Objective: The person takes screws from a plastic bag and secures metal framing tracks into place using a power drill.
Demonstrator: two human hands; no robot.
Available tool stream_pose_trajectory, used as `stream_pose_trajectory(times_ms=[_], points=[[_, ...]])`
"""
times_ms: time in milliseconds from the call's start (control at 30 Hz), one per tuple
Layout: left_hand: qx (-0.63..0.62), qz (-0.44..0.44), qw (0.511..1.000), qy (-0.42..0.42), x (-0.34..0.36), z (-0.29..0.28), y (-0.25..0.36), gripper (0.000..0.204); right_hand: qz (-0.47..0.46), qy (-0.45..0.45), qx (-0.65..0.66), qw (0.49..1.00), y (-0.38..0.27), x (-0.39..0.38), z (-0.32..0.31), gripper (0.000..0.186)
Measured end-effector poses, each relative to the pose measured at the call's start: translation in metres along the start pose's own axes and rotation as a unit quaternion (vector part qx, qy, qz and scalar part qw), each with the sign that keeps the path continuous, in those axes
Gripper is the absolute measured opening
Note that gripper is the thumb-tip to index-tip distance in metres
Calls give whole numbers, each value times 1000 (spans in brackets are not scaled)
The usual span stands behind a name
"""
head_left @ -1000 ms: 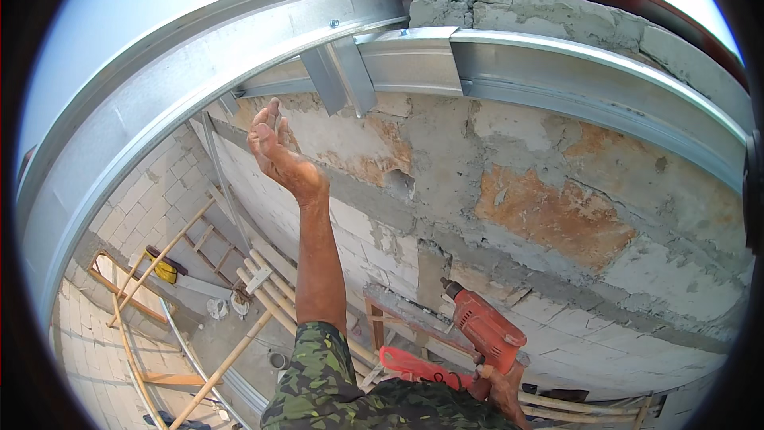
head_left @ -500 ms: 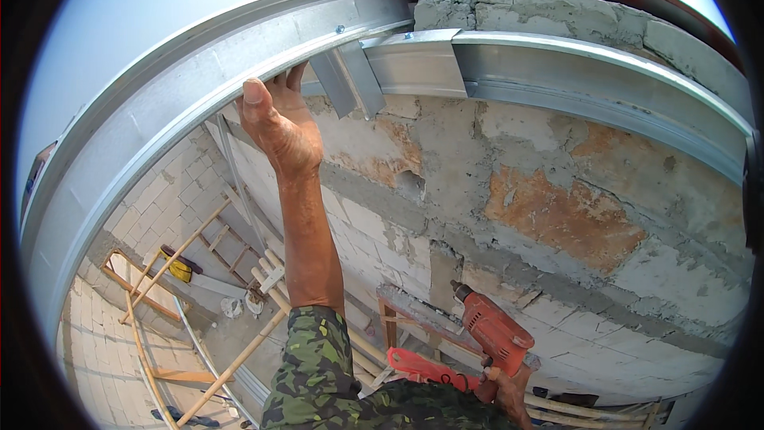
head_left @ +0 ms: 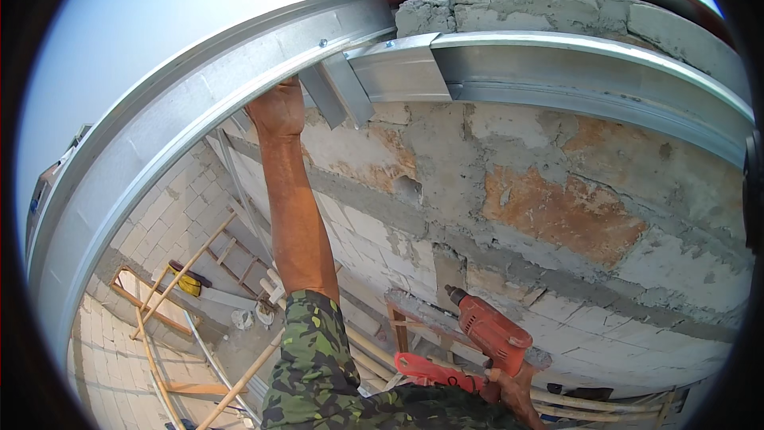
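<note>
My left arm reaches up, and my left hand [head_left: 278, 110] is at the lower lip of a long galvanized steel channel [head_left: 199, 72]. Its fingers go behind that lip and are hidden, so whether they grip it does not show. Just right of this hand, a short metal bracket [head_left: 348, 89] hangs where the channel meets a second steel channel [head_left: 589, 72] along the wall. Small screw heads show near the joint. Low on the right, my right hand [head_left: 515, 388] is closed round the handle of a red power drill [head_left: 493, 333], which points up and left.
A block wall [head_left: 549, 215] with mortar patches stands close on the right. Red plastic [head_left: 438, 370] lies by my right forearm. Far below are bamboo poles [head_left: 183, 279], a yellow-and-black item [head_left: 187, 283], white buckets [head_left: 243, 318] and a wooden frame [head_left: 147, 302].
My left hand has slid further behind the channel's lip; its thumb, earlier seen on the lip, is now hidden. The drill stays in my right hand. The view has shifted slightly.
</note>
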State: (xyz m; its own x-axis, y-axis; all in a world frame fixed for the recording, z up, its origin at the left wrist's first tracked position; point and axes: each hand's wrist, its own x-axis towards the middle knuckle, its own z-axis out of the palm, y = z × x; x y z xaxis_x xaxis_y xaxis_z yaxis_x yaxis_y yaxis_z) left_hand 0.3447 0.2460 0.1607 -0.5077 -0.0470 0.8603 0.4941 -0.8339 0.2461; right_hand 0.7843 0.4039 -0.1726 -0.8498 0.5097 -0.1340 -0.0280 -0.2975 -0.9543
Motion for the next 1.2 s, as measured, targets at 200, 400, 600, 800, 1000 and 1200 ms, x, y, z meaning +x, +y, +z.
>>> stream_pose_trajectory(times_ms=[200, 400, 600, 800, 1000, 1200], points=[[-15, -40, 998, -44, 17, 11, -14, 47, -7, -9, -1, 1000, 6, 0, 0, 36], [66, -48, 988, -133, 37, 18, -5, 49, 20, -16, -16, 1000, 3, 0, -5, 39], [48, -84, 984, -150, 45, 18, -3, 38, 3, 7, -33, 999, 8, 4, -6, 43], [718, 276, 631, -99, 10, -7, -19, 21, 1, -10, -75, 997, 13, 6, -7, 43], [194, 20, 980, 44, 8, -16, -29, 36, 19, -8, -58, 998, 16, 6, -9, 44], [796, 212, 548, -146, 8, -22, 0, 25, -11, -1, -52, 999, 14, 12, -6, 38]])
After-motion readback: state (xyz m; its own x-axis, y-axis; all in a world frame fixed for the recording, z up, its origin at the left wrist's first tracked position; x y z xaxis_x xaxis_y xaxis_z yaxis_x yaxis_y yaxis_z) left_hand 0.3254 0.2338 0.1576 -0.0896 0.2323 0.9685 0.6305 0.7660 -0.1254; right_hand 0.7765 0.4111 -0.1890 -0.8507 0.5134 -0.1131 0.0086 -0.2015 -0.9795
